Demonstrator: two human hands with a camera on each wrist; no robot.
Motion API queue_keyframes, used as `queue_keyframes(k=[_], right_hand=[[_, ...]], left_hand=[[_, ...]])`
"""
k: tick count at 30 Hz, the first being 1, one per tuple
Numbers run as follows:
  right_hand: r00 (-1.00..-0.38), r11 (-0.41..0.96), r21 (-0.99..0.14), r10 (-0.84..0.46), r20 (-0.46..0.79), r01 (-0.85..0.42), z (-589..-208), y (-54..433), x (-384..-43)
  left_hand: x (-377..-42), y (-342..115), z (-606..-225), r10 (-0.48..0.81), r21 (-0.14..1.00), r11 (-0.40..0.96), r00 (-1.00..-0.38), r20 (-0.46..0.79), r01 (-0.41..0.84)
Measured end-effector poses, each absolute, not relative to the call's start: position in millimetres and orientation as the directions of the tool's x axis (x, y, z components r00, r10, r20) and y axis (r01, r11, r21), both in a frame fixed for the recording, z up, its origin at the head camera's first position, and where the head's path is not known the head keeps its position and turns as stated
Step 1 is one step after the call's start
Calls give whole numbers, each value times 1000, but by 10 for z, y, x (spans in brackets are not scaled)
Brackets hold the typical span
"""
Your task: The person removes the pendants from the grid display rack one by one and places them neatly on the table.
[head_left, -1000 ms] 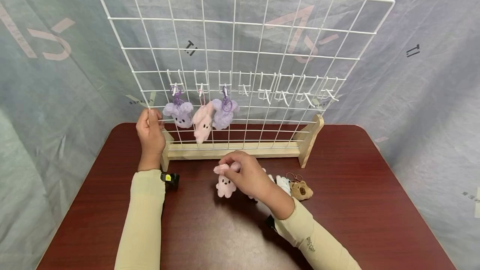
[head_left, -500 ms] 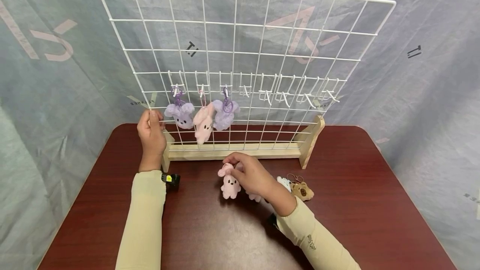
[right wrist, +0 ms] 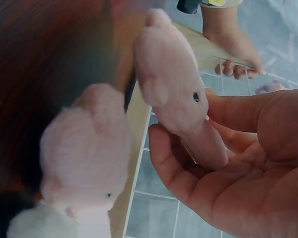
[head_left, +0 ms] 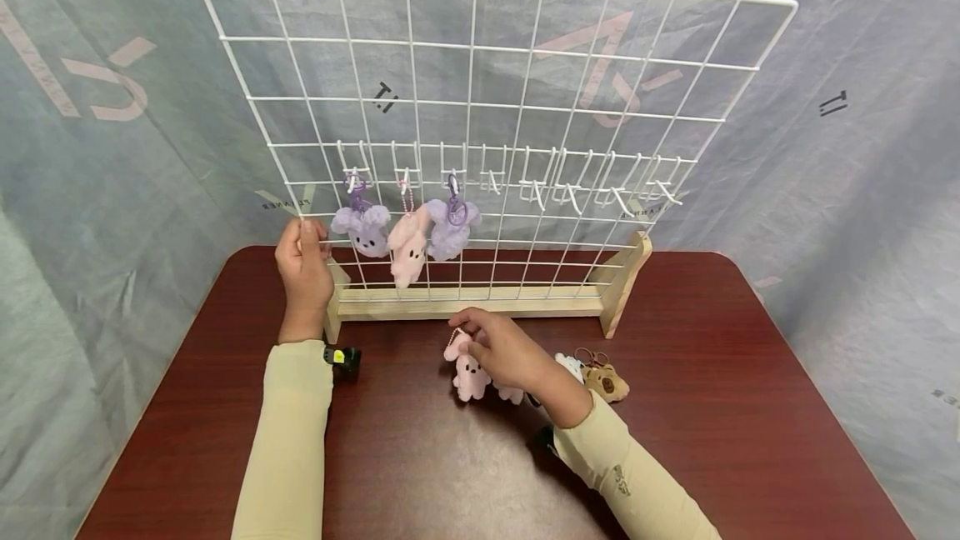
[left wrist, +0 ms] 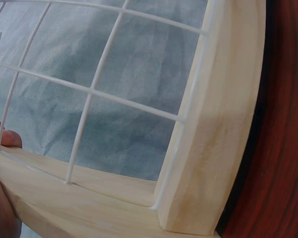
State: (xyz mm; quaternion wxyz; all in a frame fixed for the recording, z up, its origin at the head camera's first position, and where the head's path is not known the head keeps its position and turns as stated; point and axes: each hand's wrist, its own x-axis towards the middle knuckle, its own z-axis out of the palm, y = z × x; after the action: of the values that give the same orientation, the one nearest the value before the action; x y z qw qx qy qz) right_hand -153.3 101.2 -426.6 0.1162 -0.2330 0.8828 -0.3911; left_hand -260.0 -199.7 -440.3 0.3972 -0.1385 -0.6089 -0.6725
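A pink plush rabbit keychain point(head_left: 471, 375) hangs upright just above the tabletop in my right hand point(head_left: 506, 352). In the right wrist view, the thumb and fingers of my right hand point(right wrist: 248, 153) pinch this plush point(right wrist: 174, 79) by its ear end. A short bead chain point(head_left: 453, 338) shows at its top. Another pink plush point(head_left: 510, 392) lies beside it, partly behind the hand. My left hand point(head_left: 306, 269) grips the left edge of a white wire grid rack point(head_left: 472, 98). In the left wrist view only bits of my left hand point(left wrist: 2, 210) appear, against the wooden stand point(left wrist: 208, 124).
Two purple plush keychains point(head_left: 367, 232) and a pink one point(head_left: 407, 250) hang from the left hooks. Several bare hooks point(head_left: 572, 197) follow rightward. A white plush point(head_left: 568, 365) and a brown bear plush point(head_left: 604, 383) lie on the red-brown table point(head_left: 750, 407) beyond my right wrist.
My right hand has shifted slightly right with the pink plush rabbit, which has turned a little; its bead chain shows more clearly. The left hand has stayed on the rack's edge.
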Motion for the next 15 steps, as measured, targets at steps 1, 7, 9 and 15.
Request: queue_keyframes(k=[1,7,9,15], right_hand=[[-864,593,-739,-503,-31,-319,-4274,1013,-1536],[-866,604,-742,-495,-66,-289,-4321,1020,-1550],[-859,598,-743,-508,-62,-300,-4338,1028,-1562],[-846,631,-705,-527,-83,-324,-4348,1042,-1582]], left_hand=[[-2601,-1996,-4404,-367,709,55,-646,669,703],[-2602,-1992,-4412,-361,706,57,-645,673,706],[-2601,-1994,-4415,-359,705,56,-645,675,707],[-2599,-1987,-4408,-370,717,69,-649,664,694]])
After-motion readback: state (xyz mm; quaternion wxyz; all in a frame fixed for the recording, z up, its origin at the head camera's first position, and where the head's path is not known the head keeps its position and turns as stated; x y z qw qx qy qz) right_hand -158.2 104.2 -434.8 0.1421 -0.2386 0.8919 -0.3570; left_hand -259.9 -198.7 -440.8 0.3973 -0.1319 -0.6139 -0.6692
